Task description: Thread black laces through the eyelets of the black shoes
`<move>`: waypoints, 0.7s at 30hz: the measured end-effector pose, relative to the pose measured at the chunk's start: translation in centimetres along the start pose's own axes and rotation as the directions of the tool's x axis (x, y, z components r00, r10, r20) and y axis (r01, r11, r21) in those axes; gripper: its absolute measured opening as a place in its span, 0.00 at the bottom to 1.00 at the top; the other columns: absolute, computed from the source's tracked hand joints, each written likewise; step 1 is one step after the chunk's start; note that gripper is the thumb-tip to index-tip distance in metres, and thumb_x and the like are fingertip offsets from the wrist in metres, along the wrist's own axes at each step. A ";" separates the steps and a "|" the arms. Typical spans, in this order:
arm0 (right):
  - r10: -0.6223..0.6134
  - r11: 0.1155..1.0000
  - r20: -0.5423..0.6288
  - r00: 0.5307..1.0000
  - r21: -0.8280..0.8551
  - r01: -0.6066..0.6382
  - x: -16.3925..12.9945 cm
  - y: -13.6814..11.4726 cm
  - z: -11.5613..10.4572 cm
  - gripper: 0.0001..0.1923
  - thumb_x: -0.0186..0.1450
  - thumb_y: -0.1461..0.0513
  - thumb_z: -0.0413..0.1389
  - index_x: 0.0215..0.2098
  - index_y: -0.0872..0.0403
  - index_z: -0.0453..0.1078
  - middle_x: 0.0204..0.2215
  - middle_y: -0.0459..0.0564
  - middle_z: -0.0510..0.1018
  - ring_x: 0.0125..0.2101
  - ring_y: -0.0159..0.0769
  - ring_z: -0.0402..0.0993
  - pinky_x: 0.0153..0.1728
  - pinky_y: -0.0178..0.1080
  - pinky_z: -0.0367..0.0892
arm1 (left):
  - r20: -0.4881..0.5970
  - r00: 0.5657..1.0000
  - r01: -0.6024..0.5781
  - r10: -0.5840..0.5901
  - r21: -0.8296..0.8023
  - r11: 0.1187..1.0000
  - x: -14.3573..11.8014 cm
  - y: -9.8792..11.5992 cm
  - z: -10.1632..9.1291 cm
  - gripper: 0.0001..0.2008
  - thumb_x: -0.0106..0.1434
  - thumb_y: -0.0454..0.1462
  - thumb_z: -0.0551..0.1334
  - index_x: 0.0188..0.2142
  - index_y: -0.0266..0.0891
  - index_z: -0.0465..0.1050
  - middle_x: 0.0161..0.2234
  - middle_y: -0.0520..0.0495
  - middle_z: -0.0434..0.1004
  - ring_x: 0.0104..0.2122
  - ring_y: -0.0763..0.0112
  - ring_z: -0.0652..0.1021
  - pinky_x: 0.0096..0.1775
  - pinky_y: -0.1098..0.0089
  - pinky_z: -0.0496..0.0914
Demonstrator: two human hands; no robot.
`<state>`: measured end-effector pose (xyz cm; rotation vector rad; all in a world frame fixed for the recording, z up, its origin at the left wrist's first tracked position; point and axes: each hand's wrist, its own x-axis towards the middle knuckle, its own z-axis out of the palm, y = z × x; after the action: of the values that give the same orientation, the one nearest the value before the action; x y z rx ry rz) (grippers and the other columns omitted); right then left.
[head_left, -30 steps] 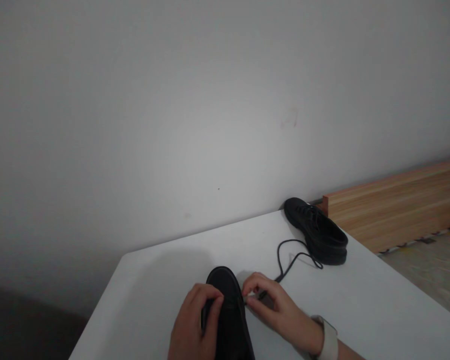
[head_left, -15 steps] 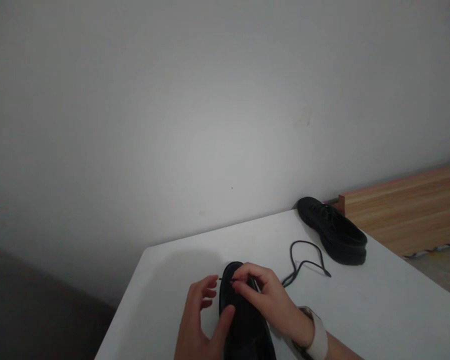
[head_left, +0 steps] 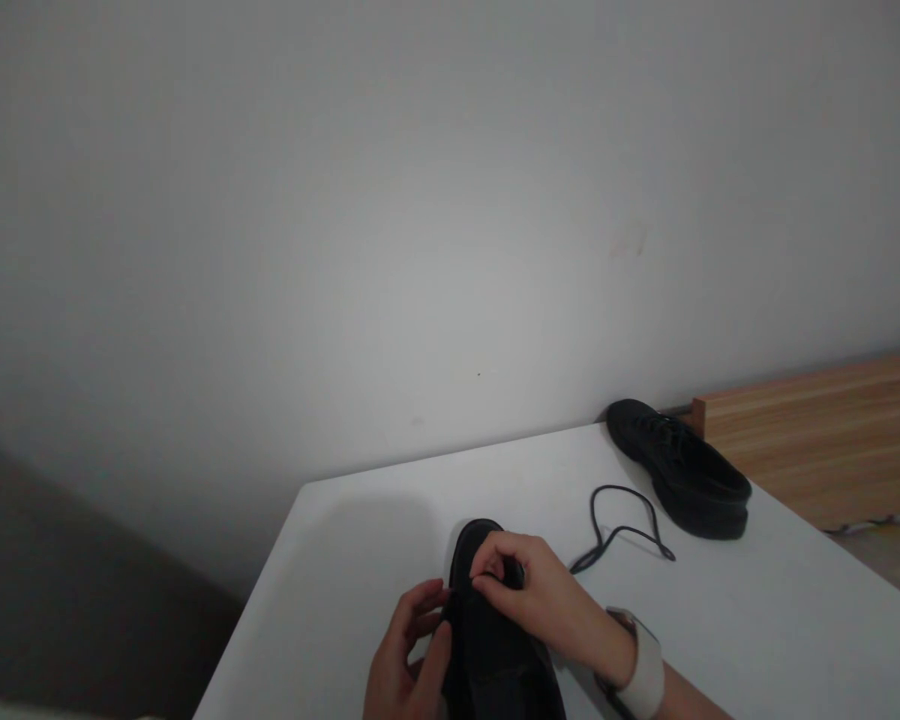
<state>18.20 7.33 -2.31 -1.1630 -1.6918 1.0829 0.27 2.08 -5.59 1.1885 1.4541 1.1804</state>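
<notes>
A black shoe (head_left: pixel 495 650) points away from me at the table's front, its near end cut off by the picture edge. My left hand (head_left: pixel 414 650) is closed on the shoe's left side, thumb and fingertips gripping its dark upper. Over the front of the shoe, my right hand (head_left: pixel 521 580) pinches thumb and forefinger together on what looks like the lace; the pinched bit is barely visible. A black shoelace (head_left: pixel 621 527) lies looped on the table to the right, one stretch running behind my right hand. A pale-banded watch (head_left: pixel 640 665) is on my right wrist.
A second black shoe (head_left: pixel 679 470), laced, stands at the back right of the white table (head_left: pixel 765 620). Behind the table rises a pale wall (head_left: pixel 420 250). A wooden board (head_left: pixel 817 440) sits beyond the right edge.
My left hand has gone from spread fingers to a grip on the shoe's left side, moving slightly nearer me. The right hand keeps its pinch. The view has shifted a little.
</notes>
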 end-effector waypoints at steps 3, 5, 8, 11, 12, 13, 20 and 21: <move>-0.012 1.000 0.027 1.000 -0.021 0.012 0.0 -0.1 0.0 0.07 0.56 0.71 0.57 0.27 0.54 0.74 0.23 0.42 0.72 0.28 0.33 0.68 0.32 0.35 0.63 | -0.023 1.000 0.000 -0.001 -0.041 0.999 0.0 -0.3 -0.1 0.24 0.60 0.51 0.61 0.48 0.36 0.74 0.48 0.37 0.79 0.46 0.58 0.80 0.40 0.67 0.75; -0.017 0.999 0.044 0.999 -0.032 0.019 0.0 -0.1 -0.1 0.08 0.55 0.71 0.57 0.27 0.54 0.73 0.23 0.42 0.72 0.29 0.32 0.68 0.32 0.35 0.63 | -0.033 0.999 -0.001 -0.001 -0.061 0.998 0.0 -0.5 -0.1 0.24 0.60 0.51 0.61 0.48 0.36 0.74 0.47 0.38 0.79 0.45 0.59 0.80 0.42 0.67 0.75; -0.023 0.998 0.069 0.997 -0.060 0.027 0.0 -0.1 -0.1 0.08 0.55 0.72 0.57 0.27 0.54 0.74 0.23 0.42 0.73 0.30 0.33 0.69 0.33 0.35 0.63 | -0.035 0.999 -0.003 0.000 -0.079 0.997 0.0 -0.7 0.1 0.25 0.59 0.52 0.63 0.47 0.36 0.75 0.47 0.38 0.79 0.43 0.59 0.80 0.40 0.66 0.75; -0.025 0.993 0.084 0.996 -0.112 0.034 0.0 -0.3 0.0 0.09 0.55 0.72 0.57 0.27 0.53 0.75 0.24 0.42 0.74 0.30 0.33 0.70 0.35 0.36 0.62 | -0.039 0.999 -0.006 0.003 -0.072 0.997 -0.2 -0.4 0.3 0.27 0.57 0.55 0.64 0.46 0.37 0.76 0.45 0.38 0.80 0.42 0.57 0.81 0.39 0.66 0.76; -0.025 0.990 0.087 0.996 -0.135 0.037 0.1 -0.3 0.1 0.09 0.55 0.72 0.58 0.27 0.53 0.75 0.24 0.42 0.74 0.30 0.33 0.69 0.37 0.37 0.61 | -0.040 0.999 -0.004 0.001 -0.064 0.998 -0.2 -0.2 0.4 0.27 0.56 0.56 0.65 0.45 0.37 0.76 0.44 0.39 0.81 0.41 0.57 0.81 0.37 0.66 0.76; -0.025 0.987 0.089 0.996 -0.158 0.038 0.1 -0.4 0.1 0.08 0.54 0.72 0.59 0.27 0.53 0.75 0.24 0.42 0.74 0.30 0.34 0.69 0.39 0.38 0.60 | -0.040 0.999 0.002 -0.004 -0.057 0.998 -0.3 0.0 0.4 0.28 0.56 0.57 0.64 0.44 0.38 0.77 0.43 0.39 0.81 0.41 0.57 0.81 0.36 0.67 0.76; -0.035 0.974 0.092 0.995 -0.222 0.055 0.2 -0.3 0.6 0.04 0.58 0.66 0.65 0.26 0.50 0.78 0.27 0.43 0.75 0.33 0.36 0.71 0.44 0.43 0.57 | 0.125 0.987 0.108 -0.100 -0.065 0.992 0.6 0.2 -0.6 0.31 0.49 0.59 0.69 0.40 0.37 0.79 0.37 0.41 0.82 0.39 0.56 0.81 0.37 0.65 0.77; -0.038 0.973 0.093 0.995 -0.223 0.058 0.2 -0.3 0.6 0.04 0.59 0.64 0.65 0.26 0.50 0.79 0.27 0.43 0.75 0.33 0.36 0.71 0.44 0.43 0.57 | 0.154 0.983 0.111 -0.099 -0.067 0.992 0.8 -0.2 -0.6 0.29 0.49 0.58 0.70 0.39 0.36 0.79 0.36 0.41 0.82 0.39 0.56 0.81 0.39 0.65 0.76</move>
<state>17.55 7.32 -2.23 -1.2219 -1.9421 0.9424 -0.48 2.79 -5.70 1.1113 1.3312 1.0411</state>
